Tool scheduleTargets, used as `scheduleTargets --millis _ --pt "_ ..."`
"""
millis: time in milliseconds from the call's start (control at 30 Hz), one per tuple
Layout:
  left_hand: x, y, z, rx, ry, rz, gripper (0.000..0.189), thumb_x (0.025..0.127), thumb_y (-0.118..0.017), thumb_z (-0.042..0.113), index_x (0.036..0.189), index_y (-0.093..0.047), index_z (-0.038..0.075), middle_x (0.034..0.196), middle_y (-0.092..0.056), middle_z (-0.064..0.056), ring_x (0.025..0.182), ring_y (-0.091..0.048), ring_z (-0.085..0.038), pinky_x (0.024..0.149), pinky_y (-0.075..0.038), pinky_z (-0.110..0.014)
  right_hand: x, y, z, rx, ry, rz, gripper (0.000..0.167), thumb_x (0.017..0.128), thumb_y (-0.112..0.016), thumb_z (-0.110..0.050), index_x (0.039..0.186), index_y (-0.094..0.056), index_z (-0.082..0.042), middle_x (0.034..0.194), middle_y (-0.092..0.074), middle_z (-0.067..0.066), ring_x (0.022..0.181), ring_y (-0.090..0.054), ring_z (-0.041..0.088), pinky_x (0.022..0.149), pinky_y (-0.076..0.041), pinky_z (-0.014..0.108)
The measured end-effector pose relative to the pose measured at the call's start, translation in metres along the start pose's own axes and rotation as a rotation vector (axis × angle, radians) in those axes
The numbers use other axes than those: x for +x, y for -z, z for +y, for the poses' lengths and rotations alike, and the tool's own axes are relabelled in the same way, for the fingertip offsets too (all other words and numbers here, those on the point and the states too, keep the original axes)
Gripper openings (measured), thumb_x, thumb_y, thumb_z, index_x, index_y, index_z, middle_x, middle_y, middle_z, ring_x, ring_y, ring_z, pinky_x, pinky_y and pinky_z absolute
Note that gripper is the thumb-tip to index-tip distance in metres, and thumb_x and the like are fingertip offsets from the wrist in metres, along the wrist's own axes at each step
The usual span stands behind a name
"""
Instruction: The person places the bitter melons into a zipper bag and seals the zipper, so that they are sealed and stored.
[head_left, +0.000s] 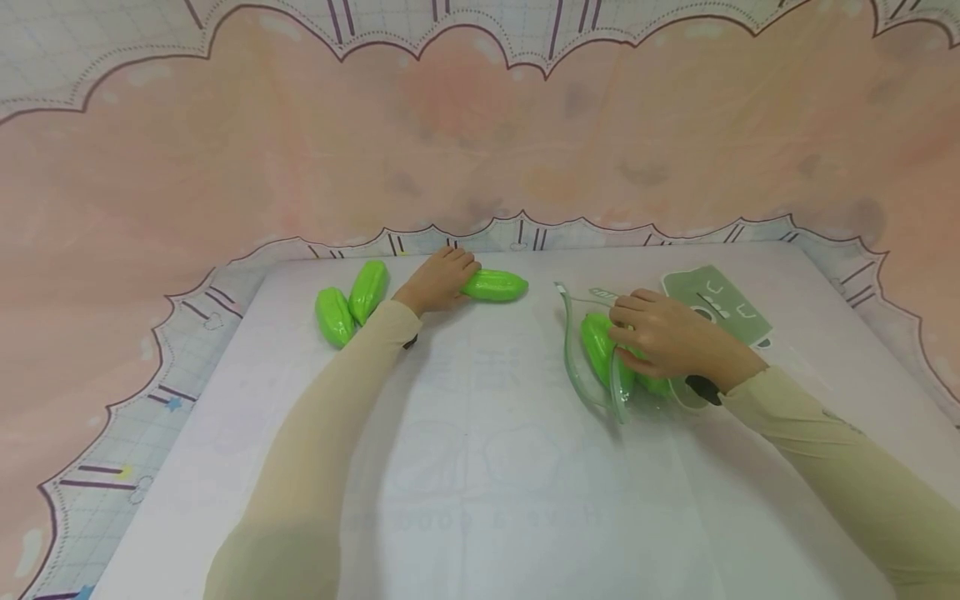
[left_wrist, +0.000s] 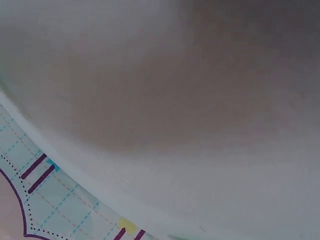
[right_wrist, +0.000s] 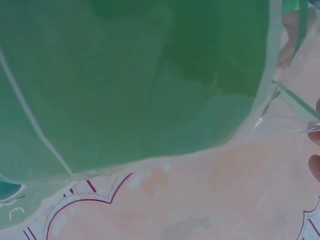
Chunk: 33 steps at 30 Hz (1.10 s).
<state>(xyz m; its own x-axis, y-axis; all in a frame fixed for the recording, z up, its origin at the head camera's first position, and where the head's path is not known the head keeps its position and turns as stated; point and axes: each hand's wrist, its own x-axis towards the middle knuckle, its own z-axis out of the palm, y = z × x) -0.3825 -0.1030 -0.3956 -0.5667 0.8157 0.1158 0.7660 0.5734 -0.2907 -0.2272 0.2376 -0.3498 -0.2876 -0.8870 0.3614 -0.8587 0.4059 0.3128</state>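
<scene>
My left hand (head_left: 442, 281) grips the near end of a bright green, ribbed, glossy fruit-like piece (head_left: 497, 286) at the back of the table. My right hand (head_left: 663, 337) pinches the edge of a clear plastic bag (head_left: 573, 367) with green strips along its mouth. The mouth gapes toward the left. Inside the bag lie green pieces (head_left: 598, 340) of the same kind, partly hidden by the right hand. A printed green panel (right_wrist: 135, 100) of the bag fills much of the right wrist view, where fingertips (right_wrist: 314, 167) show at the right edge.
Two more green pieces, one upright (head_left: 369, 291) and one tilted (head_left: 334, 317), lie left of my left hand on the white table (head_left: 487, 500). A peach cloth (head_left: 525, 142) with scalloped edging hangs behind and beside the table. The left wrist view is mostly blurred.
</scene>
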Motion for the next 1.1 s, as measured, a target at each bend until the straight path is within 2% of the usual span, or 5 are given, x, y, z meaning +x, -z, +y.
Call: scheduleTargets --millis 200,533,1100 --pt "-0.002 -0.001 0.001 -0.013 -0.001 0.038 0.046 0.086 -0.066 0.027 0.122 -0.054 0.001 0.119 -0.059 -0.015 0.116 -0.053 -0.03 0.109 -0.037 -0.042 0.0 -0.001 0.0 -0.003 0.003 0.004 0.014 0.069 -0.067 -0.017 0.075 -0.06 -0.006 0.076 -0.06 0.006 0.075 -0.056 0.023 0.07 -0.051 0.036" --pt "-0.011 0.006 0.009 -0.064 -0.024 0.099 0.046 0.086 -0.066 0.019 0.124 -0.053 -0.002 0.12 -0.059 -0.016 0.116 -0.053 -0.031 0.109 -0.037 -0.044 0.0 -0.001 0.0 -0.002 0.006 0.008 0.014 0.069 -0.067 -0.016 0.075 -0.059 -0.006 0.076 -0.06 0.007 0.075 -0.057 0.024 0.071 -0.052 0.037" --pt "-0.029 0.011 0.013 -0.1 -0.031 0.179 0.049 0.082 -0.071 0.022 0.122 -0.055 0.0 0.118 -0.061 -0.014 0.114 -0.054 -0.03 0.108 -0.039 -0.043 0.001 -0.001 0.0 0.005 0.007 0.016 0.014 0.069 -0.067 -0.015 0.074 -0.059 -0.006 0.075 -0.059 0.006 0.074 -0.056 0.023 0.07 -0.051 0.036"
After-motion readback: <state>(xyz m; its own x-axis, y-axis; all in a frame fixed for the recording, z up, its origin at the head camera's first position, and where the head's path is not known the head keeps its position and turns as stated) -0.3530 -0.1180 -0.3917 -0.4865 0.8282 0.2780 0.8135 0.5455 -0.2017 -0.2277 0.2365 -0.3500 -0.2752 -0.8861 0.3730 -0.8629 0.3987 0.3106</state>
